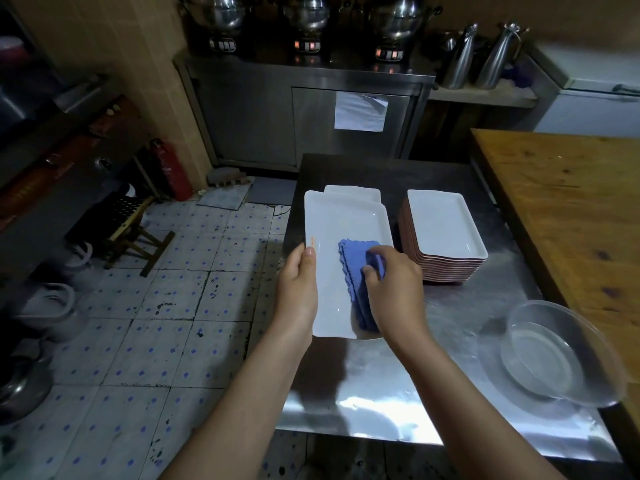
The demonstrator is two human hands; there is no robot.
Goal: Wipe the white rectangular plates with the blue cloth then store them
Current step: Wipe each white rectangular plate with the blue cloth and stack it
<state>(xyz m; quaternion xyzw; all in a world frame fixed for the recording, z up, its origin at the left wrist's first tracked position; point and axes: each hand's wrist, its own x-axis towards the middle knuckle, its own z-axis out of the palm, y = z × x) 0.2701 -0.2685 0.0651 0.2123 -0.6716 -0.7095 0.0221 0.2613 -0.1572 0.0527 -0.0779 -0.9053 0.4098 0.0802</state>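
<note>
blue cloth (358, 282) pressed onto the white plate (341, 233) by the right hand (394, 289), left hand (298, 285) gripping the plate's edge, stack of plates (446, 233) just beside.

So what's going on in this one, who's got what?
A person is wiping a white rectangular plate over a steel table. The left hand grips the plate's left edge while the right hand presses a folded blue cloth onto its surface. Another white plate shows just behind it, and a stack of plates sits to the right. A clear bowl rests near the table's right edge.
</note>
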